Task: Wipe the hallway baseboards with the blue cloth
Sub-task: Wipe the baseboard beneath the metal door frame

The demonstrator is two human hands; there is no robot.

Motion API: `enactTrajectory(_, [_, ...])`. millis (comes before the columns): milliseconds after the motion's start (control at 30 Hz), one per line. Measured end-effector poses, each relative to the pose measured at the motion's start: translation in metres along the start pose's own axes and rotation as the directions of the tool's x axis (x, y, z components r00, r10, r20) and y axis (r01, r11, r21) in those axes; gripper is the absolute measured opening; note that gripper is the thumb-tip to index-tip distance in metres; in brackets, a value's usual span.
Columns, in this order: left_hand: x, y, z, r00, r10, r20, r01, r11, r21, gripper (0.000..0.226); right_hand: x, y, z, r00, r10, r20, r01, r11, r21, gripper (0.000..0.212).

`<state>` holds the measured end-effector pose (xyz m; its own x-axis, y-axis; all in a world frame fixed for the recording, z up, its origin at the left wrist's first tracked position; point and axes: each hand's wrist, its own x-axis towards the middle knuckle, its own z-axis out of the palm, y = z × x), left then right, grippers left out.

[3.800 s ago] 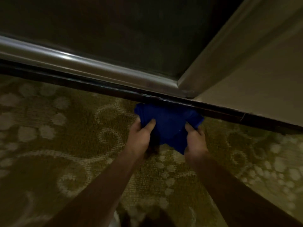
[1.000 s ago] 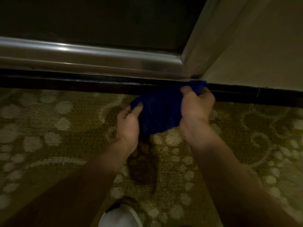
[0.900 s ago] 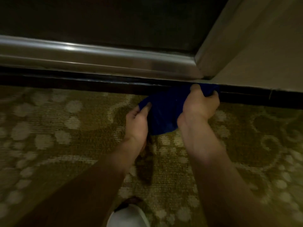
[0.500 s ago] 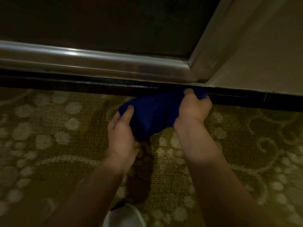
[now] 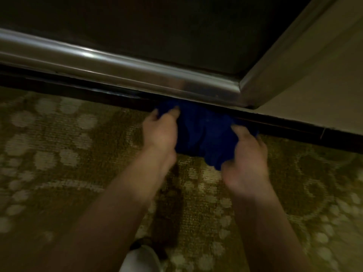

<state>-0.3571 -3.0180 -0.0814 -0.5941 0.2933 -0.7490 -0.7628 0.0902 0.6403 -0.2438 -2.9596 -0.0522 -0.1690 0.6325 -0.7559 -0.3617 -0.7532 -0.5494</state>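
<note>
Since half a second ago the left hand (image 5: 160, 132) has slid up to the dark baseboard (image 5: 98, 93) and the right hand (image 5: 248, 154) has dropped back from it, so the blue cloth (image 5: 204, 134) now spreads wider between them; against the first earlier frame the pose is nearly the same again. The cloth sits at about 12 o'clock from the person's wrists, its upper edge pressed against the black baseboard just below the corner of the shiny metal door frame (image 5: 137, 71), its lower part bunched over the patterned carpet (image 5: 59, 154). The left hand's grip is closed on the cloth's left edge, fingers curled over the fabric at the baseboard. The right hand's grip is likewise closed on the cloth, pinching the right side with the thumb on top; this hand is somewhat blurred, so finer finger detail cannot be told. The beige wall (image 5: 314, 85) rises at 2 o'clock, past the frame's upright piece. At 6 o'clock, between the forearms, a white shoe tip (image 5: 140, 260) shows on the carpet.
</note>
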Motion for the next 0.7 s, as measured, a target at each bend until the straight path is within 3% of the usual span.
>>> enactTrajectory(100, [0.0, -0.005, 0.002, 0.999, -0.018, 0.028, 0.017, 1.0, 0.026, 0.045, 0.009, 0.009, -0.005, 0.999, 0.032, 0.013, -0.033, 0.999, 0.033, 0.041])
enactTrajectory(133, [0.001, 0.0, -0.003, 1.0, 0.012, -0.009, -0.012, 1.0, 0.004, 0.049, 0.007, 0.016, -0.002, 0.998, -0.009, 0.06, 0.016, 0.992, -0.125, 0.044])
enactTrajectory(233, [0.013, 0.015, -0.021, 0.979, 0.073, -0.189, -0.091, 0.992, -0.089, 0.063, 0.005, 0.034, 0.011, 0.981, 0.078, 0.176, -0.028, 0.963, -0.268, 0.046])
enactTrajectory(333, [0.017, 0.022, -0.025, 0.981, 0.073, -0.181, -0.099, 0.986, -0.138, 0.068, -0.006, 0.043, 0.008, 0.964, 0.083, 0.251, 0.018, 0.926, -0.376, 0.044])
enactTrajectory(433, [0.002, -0.003, 0.014, 0.994, 0.005, -0.107, -0.016, 0.995, -0.1, 0.066, 0.001, 0.008, -0.015, 0.995, -0.086, 0.06, 0.101, 0.935, -0.34, 0.042])
enactTrajectory(500, [-0.005, -0.026, 0.033, 0.999, -0.045, -0.019, 0.044, 0.996, -0.074, 0.058, 0.007, -0.012, -0.031, 0.976, -0.213, -0.051, 0.168, 0.881, -0.443, 0.048])
enactTrajectory(567, [0.001, -0.029, 0.035, 0.984, -0.144, 0.108, 0.155, 0.983, -0.095, 0.07, 0.008, -0.019, -0.034, 0.954, -0.267, -0.136, 0.177, 0.868, -0.464, 0.046])
enactTrajectory(633, [0.012, -0.023, 0.02, 0.973, -0.185, 0.135, 0.199, 0.976, -0.094, 0.078, 0.005, -0.016, -0.021, 0.983, -0.145, -0.11, 0.096, 0.927, -0.362, 0.032])
enactTrajectory(700, [0.032, -0.011, -0.003, 0.994, -0.1, 0.045, 0.107, 0.976, -0.191, 0.062, 0.008, 0.005, 0.007, 0.999, 0.016, -0.048, -0.03, 0.952, -0.306, 0.033])
